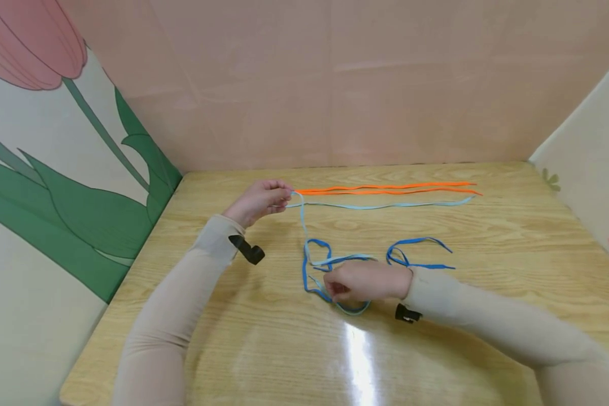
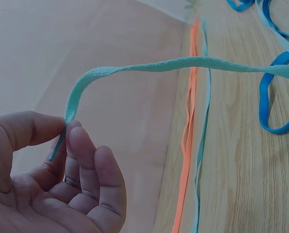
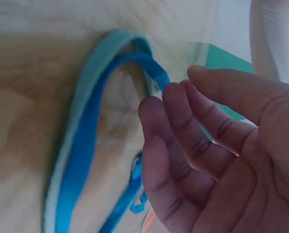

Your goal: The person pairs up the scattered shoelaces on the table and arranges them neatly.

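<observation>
My left hand (image 1: pixel 260 202) pinches the tip of a light teal shoelace (image 2: pixel 154 65) between thumb and fingertips, raised above the table's back left. From there the lace hangs down to a tangle with a blue shoelace (image 1: pixel 305 269) at the table's middle. Over that tangle is my right hand (image 1: pixel 367 280), palm turned down, fingers loosely curled. In the right wrist view the blue lace (image 3: pixel 86 145) passes behind the fingertips; no lace shows between thumb and fingers. Whether the fingertips touch it is hidden. Two blue lace ends (image 1: pixel 426 266) lie right of this hand.
Two orange shoelaces (image 1: pixel 385 187) lie straight along the table's back edge. A second light teal shoelace (image 1: pixel 385 207) runs parallel just in front of them. Pink cloth (image 1: pixel 330 84) rises behind the wooden table (image 1: pixel 264 349), and a tulip-printed cloth (image 1: pixel 35 225) stands at the left.
</observation>
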Demonstrator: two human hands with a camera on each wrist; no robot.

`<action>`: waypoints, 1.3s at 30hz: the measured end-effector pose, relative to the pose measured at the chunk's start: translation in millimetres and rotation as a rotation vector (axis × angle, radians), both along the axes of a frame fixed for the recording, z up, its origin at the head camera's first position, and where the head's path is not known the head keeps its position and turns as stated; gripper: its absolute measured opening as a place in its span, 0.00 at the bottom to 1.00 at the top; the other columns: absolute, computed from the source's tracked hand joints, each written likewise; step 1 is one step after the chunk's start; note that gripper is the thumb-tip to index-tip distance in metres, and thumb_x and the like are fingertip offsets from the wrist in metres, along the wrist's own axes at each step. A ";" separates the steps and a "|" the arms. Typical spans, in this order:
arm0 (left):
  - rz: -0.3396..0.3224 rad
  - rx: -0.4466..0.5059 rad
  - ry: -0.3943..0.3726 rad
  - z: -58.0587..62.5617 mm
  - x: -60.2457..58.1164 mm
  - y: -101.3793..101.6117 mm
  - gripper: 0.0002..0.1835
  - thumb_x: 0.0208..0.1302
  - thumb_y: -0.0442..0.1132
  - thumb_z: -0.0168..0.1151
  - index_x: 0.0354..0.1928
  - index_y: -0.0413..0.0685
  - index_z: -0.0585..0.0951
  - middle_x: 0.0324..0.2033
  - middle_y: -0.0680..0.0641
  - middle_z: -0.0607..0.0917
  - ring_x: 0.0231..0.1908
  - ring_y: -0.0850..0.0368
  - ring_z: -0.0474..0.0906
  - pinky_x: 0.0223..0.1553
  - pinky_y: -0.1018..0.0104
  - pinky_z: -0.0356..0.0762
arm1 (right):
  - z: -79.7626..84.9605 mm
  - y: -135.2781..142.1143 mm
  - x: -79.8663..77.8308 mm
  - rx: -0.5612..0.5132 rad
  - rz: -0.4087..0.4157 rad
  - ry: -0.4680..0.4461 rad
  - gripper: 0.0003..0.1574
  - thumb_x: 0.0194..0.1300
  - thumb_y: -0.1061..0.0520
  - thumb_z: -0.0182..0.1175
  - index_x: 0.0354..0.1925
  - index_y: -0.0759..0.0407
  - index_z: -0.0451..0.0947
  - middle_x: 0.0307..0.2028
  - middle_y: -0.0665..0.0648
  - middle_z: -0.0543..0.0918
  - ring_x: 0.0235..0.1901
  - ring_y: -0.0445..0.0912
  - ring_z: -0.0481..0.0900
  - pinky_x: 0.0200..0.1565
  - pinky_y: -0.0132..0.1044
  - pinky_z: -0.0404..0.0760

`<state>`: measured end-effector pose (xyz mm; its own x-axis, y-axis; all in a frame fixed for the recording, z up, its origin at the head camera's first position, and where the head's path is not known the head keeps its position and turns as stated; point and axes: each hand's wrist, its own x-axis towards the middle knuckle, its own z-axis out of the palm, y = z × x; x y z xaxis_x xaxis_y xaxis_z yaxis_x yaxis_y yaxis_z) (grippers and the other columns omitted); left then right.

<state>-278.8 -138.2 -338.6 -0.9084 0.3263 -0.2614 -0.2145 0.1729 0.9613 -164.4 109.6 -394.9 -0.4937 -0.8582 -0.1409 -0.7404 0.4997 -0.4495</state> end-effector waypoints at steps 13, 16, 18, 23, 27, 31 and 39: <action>-0.021 0.002 0.005 1.0 1.4 1.1 0.06 0.73 0.35 0.51 0.47 0.42 0.75 0.36 0.49 0.77 0.35 0.56 0.74 0.39 0.71 0.79 | -14.6 -4.2 6.5 0.016 -0.012 0.077 0.11 0.62 0.60 0.63 0.28 0.49 0.72 0.21 0.40 0.68 0.22 0.32 0.65 0.25 0.24 0.66; -0.019 0.008 0.004 1.2 1.1 0.9 0.06 0.72 0.35 0.52 0.47 0.42 0.75 0.36 0.49 0.77 0.34 0.57 0.74 0.38 0.71 0.79 | -11.3 -3.4 4.9 0.011 0.004 0.091 0.10 0.62 0.62 0.62 0.29 0.49 0.72 0.21 0.40 0.68 0.22 0.32 0.65 0.25 0.24 0.66; -0.022 0.011 0.003 1.3 0.9 0.7 0.06 0.72 0.35 0.52 0.47 0.42 0.75 0.36 0.48 0.77 0.34 0.57 0.74 0.38 0.71 0.79 | -7.1 -1.3 1.8 0.004 -0.004 0.077 0.10 0.62 0.63 0.62 0.30 0.50 0.72 0.22 0.40 0.69 0.23 0.33 0.65 0.25 0.24 0.67; -0.027 0.016 0.004 1.9 0.6 0.1 0.07 0.73 0.35 0.51 0.47 0.41 0.75 0.37 0.47 0.77 0.35 0.56 0.74 0.38 0.71 0.78 | 5.8 5.2 -13.0 -0.022 -0.100 0.082 0.09 0.63 0.65 0.62 0.33 0.53 0.73 0.24 0.43 0.71 0.24 0.35 0.67 0.25 0.26 0.68; -0.025 0.019 0.000 2.4 0.7 -0.1 0.07 0.73 0.35 0.51 0.47 0.41 0.75 0.35 0.49 0.77 0.33 0.58 0.74 0.37 0.71 0.78 | 6.2 6.2 -21.4 -0.011 -0.152 0.166 0.08 0.62 0.64 0.63 0.32 0.54 0.74 0.25 0.45 0.74 0.24 0.36 0.67 0.26 0.26 0.69; -0.032 0.017 -0.005 2.5 1.1 0.5 0.07 0.73 0.35 0.52 0.48 0.41 0.75 0.35 0.48 0.77 0.32 0.59 0.74 0.38 0.71 0.79 | -0.8 1.8 -17.9 0.019 -0.130 0.208 0.08 0.61 0.61 0.66 0.30 0.52 0.75 0.26 0.45 0.75 0.26 0.36 0.69 0.27 0.26 0.71; -0.033 0.012 0.002 2.2 1.3 1.2 0.08 0.73 0.35 0.52 0.49 0.40 0.74 0.38 0.46 0.77 0.33 0.58 0.74 0.40 0.70 0.79 | -5.3 -16.3 -2.1 0.099 -0.096 0.129 0.14 0.63 0.54 0.65 0.25 0.50 0.70 0.20 0.43 0.68 0.22 0.36 0.66 0.25 0.29 0.68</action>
